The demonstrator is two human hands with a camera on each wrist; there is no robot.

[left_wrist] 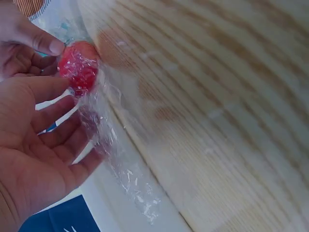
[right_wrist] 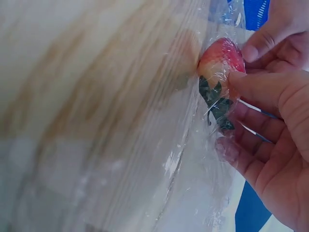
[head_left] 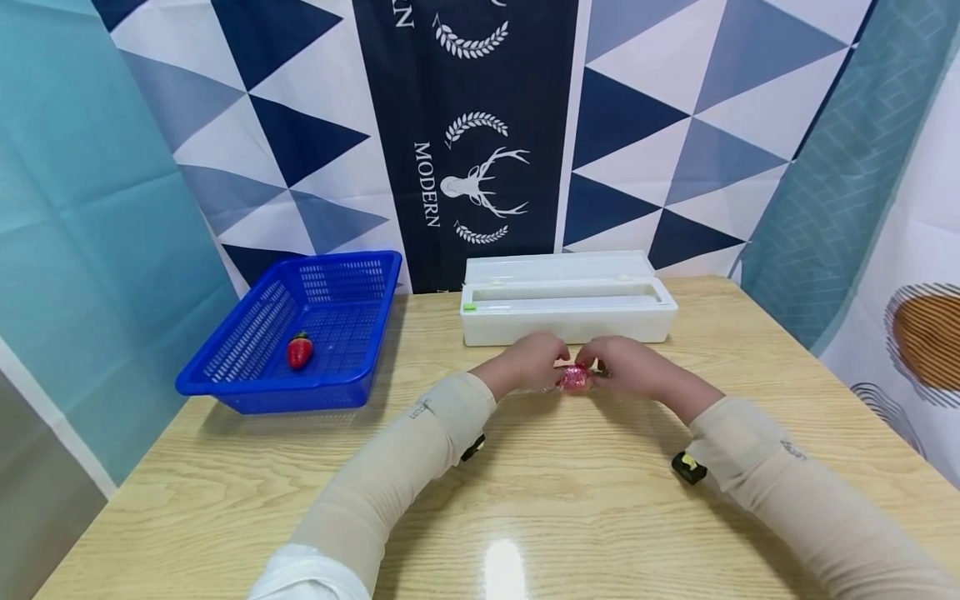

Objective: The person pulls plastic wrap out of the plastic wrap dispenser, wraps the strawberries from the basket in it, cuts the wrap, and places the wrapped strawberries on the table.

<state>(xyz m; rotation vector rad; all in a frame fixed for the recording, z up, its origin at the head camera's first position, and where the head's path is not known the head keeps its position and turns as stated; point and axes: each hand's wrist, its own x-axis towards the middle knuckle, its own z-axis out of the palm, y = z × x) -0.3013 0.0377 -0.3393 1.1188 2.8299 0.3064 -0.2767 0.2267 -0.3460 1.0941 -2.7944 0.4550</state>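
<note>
A red strawberry lies between both hands just in front of the white box, wrapped in clear plastic film. My left hand holds it from the left, thumb against its red end and the other fingers loosely bent under the film. From the right, my right hand pinches it near the green leaves, which show in the right wrist view. Loose film trails away from the fruit in both wrist views, with wood grain visible through it.
The white box stands at the back of the wooden table, its lid raised. To the left is a blue basket with another strawberry inside. A patterned cloth hangs behind the table.
</note>
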